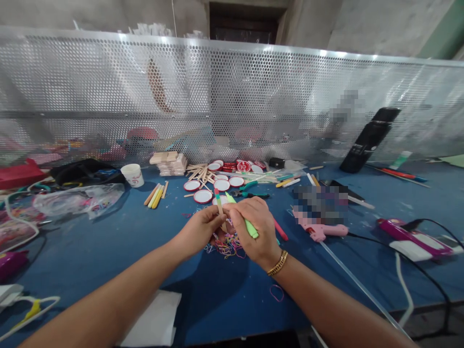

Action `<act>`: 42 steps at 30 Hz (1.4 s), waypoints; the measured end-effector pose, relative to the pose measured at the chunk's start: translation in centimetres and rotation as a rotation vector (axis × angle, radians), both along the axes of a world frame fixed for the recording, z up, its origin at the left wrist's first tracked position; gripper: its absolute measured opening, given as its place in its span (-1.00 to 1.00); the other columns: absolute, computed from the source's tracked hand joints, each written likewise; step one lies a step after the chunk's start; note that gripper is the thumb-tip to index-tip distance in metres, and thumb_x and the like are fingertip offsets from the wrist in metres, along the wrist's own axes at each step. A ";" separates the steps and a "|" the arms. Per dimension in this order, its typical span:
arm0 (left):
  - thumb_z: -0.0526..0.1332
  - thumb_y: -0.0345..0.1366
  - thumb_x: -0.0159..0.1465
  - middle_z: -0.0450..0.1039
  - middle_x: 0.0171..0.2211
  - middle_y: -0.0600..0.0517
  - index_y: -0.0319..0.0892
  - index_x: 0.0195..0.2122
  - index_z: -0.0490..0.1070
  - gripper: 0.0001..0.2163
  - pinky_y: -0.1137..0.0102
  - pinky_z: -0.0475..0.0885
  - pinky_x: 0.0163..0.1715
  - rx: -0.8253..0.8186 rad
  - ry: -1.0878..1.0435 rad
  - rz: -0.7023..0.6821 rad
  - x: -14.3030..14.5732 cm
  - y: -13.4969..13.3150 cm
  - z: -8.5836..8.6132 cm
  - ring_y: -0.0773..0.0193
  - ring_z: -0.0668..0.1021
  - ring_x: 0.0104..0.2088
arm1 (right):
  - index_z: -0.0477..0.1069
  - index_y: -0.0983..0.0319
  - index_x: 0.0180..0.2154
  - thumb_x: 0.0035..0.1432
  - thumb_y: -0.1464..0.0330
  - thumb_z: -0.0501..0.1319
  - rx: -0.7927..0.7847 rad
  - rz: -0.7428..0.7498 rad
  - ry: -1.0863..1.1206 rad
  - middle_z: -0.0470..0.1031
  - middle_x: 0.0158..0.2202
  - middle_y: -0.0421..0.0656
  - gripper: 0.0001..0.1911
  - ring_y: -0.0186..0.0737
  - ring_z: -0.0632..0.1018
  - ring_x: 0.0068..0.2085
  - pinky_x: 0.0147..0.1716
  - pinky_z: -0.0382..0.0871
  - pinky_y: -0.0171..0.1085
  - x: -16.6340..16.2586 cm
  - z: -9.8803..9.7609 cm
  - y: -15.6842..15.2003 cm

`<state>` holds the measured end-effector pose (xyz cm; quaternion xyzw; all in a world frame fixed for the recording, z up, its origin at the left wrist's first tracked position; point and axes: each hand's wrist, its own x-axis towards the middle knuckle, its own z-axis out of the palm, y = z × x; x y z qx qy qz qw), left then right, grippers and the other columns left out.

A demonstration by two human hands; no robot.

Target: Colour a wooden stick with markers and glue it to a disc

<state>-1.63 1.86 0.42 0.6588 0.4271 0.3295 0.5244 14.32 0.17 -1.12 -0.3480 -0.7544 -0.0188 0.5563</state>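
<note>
Between its thumb and fingers, my left hand (201, 227) pinches a wooden craft stick (218, 202) upright; its upper end is coloured red and green. My right hand (255, 224) is closed around a light green marker (250, 227), whose tip end is close to the stick. Below both hands lies a pile of small coloured rubber bands (229, 245). Just beyond them are several red-rimmed white lids (203, 196) and green-handled pliers (250, 191). A red marker (281, 230) rests beside my right hand, partly hidden by it.
A pink glue gun (322, 229) with a cord lies right, near a purple tool (413, 237). Stacked craft sticks (170, 163), a paper cup (132, 175) and several markers (155, 195) stand left of centre. A perforated metal screen (232, 101) closes the back. White paper (154, 319) lies in front.
</note>
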 end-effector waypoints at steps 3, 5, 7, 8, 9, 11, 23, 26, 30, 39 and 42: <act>0.18 -0.07 0.26 0.44 -0.48 0.07 -0.20 -0.37 0.40 -0.73 0.47 0.21 -0.59 0.007 0.015 0.008 0.1 -0.1 0.2 0.40 0.42 -0.56 | 0.40 0.19 -0.02 0.25 0.44 0.14 0.033 -0.047 0.079 0.60 -0.20 -0.14 -0.74 -0.18 0.56 -0.18 -0.05 0.32 -0.08 0.0 -0.3 0.2; 0.18 -0.05 0.26 0.44 -0.50 0.07 -0.20 -0.40 0.41 -0.71 0.47 0.19 -0.59 0.015 0.025 0.008 0.1 0.0 0.2 0.39 0.41 -0.57 | 0.40 0.20 -0.05 0.22 0.45 0.17 0.047 -0.069 0.094 0.59 -0.24 -0.14 -0.75 -0.17 0.56 -0.21 -0.07 0.34 -0.09 0.0 -0.4 0.3; 0.19 -0.02 0.23 0.43 -0.50 0.06 -0.19 -0.43 0.40 -0.68 0.46 0.19 -0.59 0.015 0.028 0.007 0.0 0.0 0.2 0.39 0.42 -0.57 | 0.43 0.18 -0.14 0.21 0.46 0.18 0.049 -0.074 0.063 0.59 -0.26 -0.16 -0.82 -0.17 0.55 -0.24 -0.10 0.35 -0.09 0.0 -0.4 0.5; 0.20 0.00 0.22 0.43 -0.50 0.06 -0.19 -0.43 0.39 -0.68 0.46 0.19 -0.59 0.011 0.027 0.006 0.0 0.1 0.2 0.38 0.42 -0.56 | 0.44 0.18 -0.17 0.21 0.47 0.18 0.048 -0.074 0.046 0.59 -0.26 -0.16 -0.84 -0.17 0.55 -0.24 -0.11 0.35 -0.09 0.0 -0.3 0.5; 0.21 0.01 0.22 0.43 -0.50 0.06 -0.19 -0.44 0.39 -0.67 0.46 0.19 -0.59 0.007 0.024 0.007 0.0 0.1 0.2 0.38 0.43 -0.56 | 0.44 0.17 -0.17 0.21 0.47 0.19 0.048 -0.075 0.034 0.60 -0.25 -0.16 -0.84 -0.17 0.55 -0.24 -0.11 0.34 -0.09 0.0 -0.3 0.6; 0.21 0.02 0.21 0.42 -0.49 0.07 -0.19 -0.44 0.39 -0.66 0.47 0.19 -0.59 0.007 0.019 0.010 -0.1 0.1 0.2 0.38 0.42 -0.55 | 0.45 0.17 -0.17 0.22 0.47 0.18 0.050 -0.072 0.022 0.60 -0.25 -0.16 -0.84 -0.18 0.55 -0.24 -0.12 0.34 -0.10 0.0 -0.2 0.6; 0.23 0.06 0.19 0.33 -0.57 0.12 -0.18 -0.46 0.39 -0.64 0.47 0.18 -0.57 0.005 0.002 0.021 -0.3 0.3 -0.2 0.39 0.35 -0.57 | 0.42 0.17 -0.24 0.24 0.43 0.20 0.065 -0.068 0.032 0.57 -0.31 -0.18 -0.95 -0.20 0.54 -0.26 -0.14 0.33 -0.12 -0.1 -0.2 0.6; 0.21 0.04 0.22 0.35 -0.56 0.10 -0.18 -0.45 0.38 -0.65 0.47 0.18 -0.57 -0.017 0.005 0.011 -0.3 0.3 -0.2 0.38 0.35 -0.56 | 0.41 0.17 -0.20 0.26 0.39 0.19 0.038 -0.101 0.044 0.56 -0.29 -0.16 -0.94 -0.16 0.54 -0.24 -0.15 0.34 -0.12 -0.2 -0.3 0.7; 0.23 0.04 0.20 0.34 -0.56 0.09 -0.18 -0.47 0.39 -0.64 0.47 0.17 -0.57 -0.007 0.016 0.019 -0.3 0.4 -0.1 0.39 0.31 -0.56 | 0.42 0.16 -0.16 0.28 0.35 0.18 -0.001 -0.094 0.038 0.58 -0.27 -0.15 -0.90 -0.16 0.56 -0.24 -0.13 0.34 -0.11 -0.1 -0.3 0.8; 0.23 0.11 0.16 0.29 -0.58 0.12 -0.20 -0.48 0.39 -0.58 0.48 0.16 -0.58 0.035 0.074 0.010 -0.2 0.7 0.0 0.41 0.27 -0.57 | 0.45 0.16 -0.20 0.27 0.41 0.15 -0.029 0.032 0.011 0.61 -0.26 -0.19 -0.88 -0.22 0.57 -0.24 -0.10 0.28 -0.12 0.1 0.1 0.2; 0.29 0.10 0.12 0.33 -0.56 0.11 -0.21 -0.46 0.40 -0.59 0.47 0.21 -0.56 0.023 0.098 0.010 -0.1 0.8 0.1 0.40 0.30 -0.56 | 0.42 0.16 -0.15 0.25 0.42 0.14 -0.029 0.014 0.049 0.61 -0.29 -0.21 -0.85 -0.23 0.57 -0.26 -0.09 0.29 -0.12 -0.1 0.0 0.2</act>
